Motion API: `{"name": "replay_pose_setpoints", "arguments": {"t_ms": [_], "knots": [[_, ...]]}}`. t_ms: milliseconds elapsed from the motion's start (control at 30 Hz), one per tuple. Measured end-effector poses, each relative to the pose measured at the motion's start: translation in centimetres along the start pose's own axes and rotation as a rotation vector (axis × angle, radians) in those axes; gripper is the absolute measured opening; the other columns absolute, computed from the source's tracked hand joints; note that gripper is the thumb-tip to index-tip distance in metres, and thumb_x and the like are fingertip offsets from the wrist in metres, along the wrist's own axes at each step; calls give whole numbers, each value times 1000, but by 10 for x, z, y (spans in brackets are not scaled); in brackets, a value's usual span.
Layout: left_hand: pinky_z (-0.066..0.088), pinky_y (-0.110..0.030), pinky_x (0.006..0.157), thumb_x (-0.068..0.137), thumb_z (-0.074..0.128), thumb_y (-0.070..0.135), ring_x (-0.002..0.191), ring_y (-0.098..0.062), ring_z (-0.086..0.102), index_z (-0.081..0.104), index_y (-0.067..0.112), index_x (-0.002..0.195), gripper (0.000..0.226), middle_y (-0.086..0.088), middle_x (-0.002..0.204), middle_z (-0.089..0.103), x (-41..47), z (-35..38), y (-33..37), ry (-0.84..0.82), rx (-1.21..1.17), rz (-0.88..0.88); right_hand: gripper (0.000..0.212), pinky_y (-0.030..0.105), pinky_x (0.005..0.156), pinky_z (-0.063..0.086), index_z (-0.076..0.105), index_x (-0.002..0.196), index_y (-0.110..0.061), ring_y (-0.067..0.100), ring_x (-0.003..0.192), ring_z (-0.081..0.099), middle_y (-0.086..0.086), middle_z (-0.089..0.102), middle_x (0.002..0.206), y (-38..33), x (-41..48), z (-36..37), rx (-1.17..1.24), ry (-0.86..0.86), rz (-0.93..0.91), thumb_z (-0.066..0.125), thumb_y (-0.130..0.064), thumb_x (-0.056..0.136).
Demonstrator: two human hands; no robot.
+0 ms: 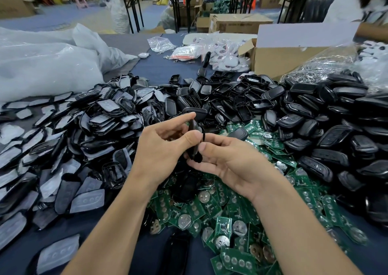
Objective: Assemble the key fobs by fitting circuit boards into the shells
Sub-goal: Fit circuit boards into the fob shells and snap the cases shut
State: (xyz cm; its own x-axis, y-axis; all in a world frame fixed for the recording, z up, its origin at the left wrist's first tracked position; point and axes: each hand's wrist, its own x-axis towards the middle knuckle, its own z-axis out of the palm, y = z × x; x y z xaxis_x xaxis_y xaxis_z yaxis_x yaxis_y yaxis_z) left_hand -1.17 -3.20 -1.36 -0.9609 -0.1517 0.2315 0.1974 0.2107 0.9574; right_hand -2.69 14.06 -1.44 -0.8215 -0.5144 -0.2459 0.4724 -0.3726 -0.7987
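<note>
Both hands meet over the middle of the table around one black key fob shell (193,137), held edge-on and upright. My left hand (161,148) pinches it between thumb and fingers, index finger stretched above it. My right hand (226,161) grips its lower right edge with thumb and curled fingers. Whether a board sits inside the shell is hidden. Green circuit boards (222,218) with round silver battery contacts lie heaped below and to the right of the hands. Black shell halves (310,115) are piled at the right and behind.
A heap of grey button pads and black frames (69,140) covers the left. Big clear plastic bags (42,64) lie at back left. An open cardboard box (283,54), bagged white fobs (226,56) and a bag of metal rings (321,66) stand behind. A person's arm (371,32) reaches in at top right.
</note>
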Motion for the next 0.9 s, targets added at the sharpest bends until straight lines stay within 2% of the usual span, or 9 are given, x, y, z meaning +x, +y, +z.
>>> {"name": "replay_pose_setpoints", "arguments": {"t_ms": [100, 233, 333, 467, 533, 667, 767, 833, 900], "knots": [[54, -16, 85, 63, 89, 50, 91, 4, 71, 75, 56, 110, 50, 21, 94, 77, 1, -2, 0, 62, 31, -16, 23, 43, 89, 63, 69, 118, 4, 28, 99, 76, 14, 77, 98, 1, 0, 3, 17, 2, 25, 60, 5, 97], [56, -16, 81, 76, 92, 25, 84, 3, 70, 80, 50, 103, 38, 17, 88, 77, 1, -5, 0, 97, -13, -33, 24, 43, 87, 64, 68, 120, 4, 34, 108, 74, 23, 75, 116, 2, 1, 7, 5, 40, 52, 54, 7, 101], [60, -24, 81, 77, 90, 24, 88, -6, 74, 83, 40, 104, 32, 10, 91, 79, 1, -6, 3, 76, -111, -112, 23, 42, 84, 65, 69, 116, 4, 31, 101, 76, 22, 76, 113, 1, 0, 8, 17, 55, 51, 52, 8, 101], [61, -29, 75, 77, 83, 32, 89, -14, 74, 84, 23, 106, 30, 0, 95, 78, 3, -15, 8, 45, -389, -252, 19, 37, 77, 65, 70, 111, 4, 31, 94, 78, 24, 76, 108, -1, -1, 6, 37, 92, 30, 57, 9, 98], [60, -27, 71, 92, 71, 30, 87, -13, 70, 83, 19, 106, 21, -2, 93, 75, 5, -18, 9, 47, -518, -325, 19, 31, 72, 64, 71, 110, 2, 26, 86, 78, 21, 78, 103, -1, -1, 4, 1, 103, -2, 59, 8, 97], [60, -22, 60, 102, 52, 23, 76, -11, 69, 76, 6, 119, 34, -7, 94, 73, 6, -23, 11, 60, -735, -483, 20, 22, 64, 60, 73, 111, -2, 18, 76, 75, 15, 79, 99, -1, 1, 0, -100, 122, -72, 59, 6, 99], [58, -18, 53, 103, 40, 17, 68, -9, 67, 70, 3, 127, 41, -5, 87, 70, 6, -25, 12, -67, -832, -575, 23, 20, 58, 56, 71, 115, -5, 16, 72, 73, 12, 79, 96, 0, 1, -1, -167, 117, -97, 58, 7, 99], [55, -15, 49, 98, 48, 18, 65, -8, 64, 69, 5, 129, 39, -3, 85, 69, 5, -23, 12, -142, -828, -592, 25, 20, 55, 53, 69, 115, -7, 17, 70, 71, 11, 78, 94, 1, 1, -1, -242, 127, -113, 58, 8, 98], [50, -15, 46, 85, 66, 19, 63, -7, 60, 69, 11, 130, 46, -1, 86, 70, 5, -19, 9, -159, -726, -545, 25, 22, 52, 51, 65, 113, -8, 19, 68, 70, 15, 77, 93, 2, 0, -1, -325, 148, -129, 59, 10, 97]]}}
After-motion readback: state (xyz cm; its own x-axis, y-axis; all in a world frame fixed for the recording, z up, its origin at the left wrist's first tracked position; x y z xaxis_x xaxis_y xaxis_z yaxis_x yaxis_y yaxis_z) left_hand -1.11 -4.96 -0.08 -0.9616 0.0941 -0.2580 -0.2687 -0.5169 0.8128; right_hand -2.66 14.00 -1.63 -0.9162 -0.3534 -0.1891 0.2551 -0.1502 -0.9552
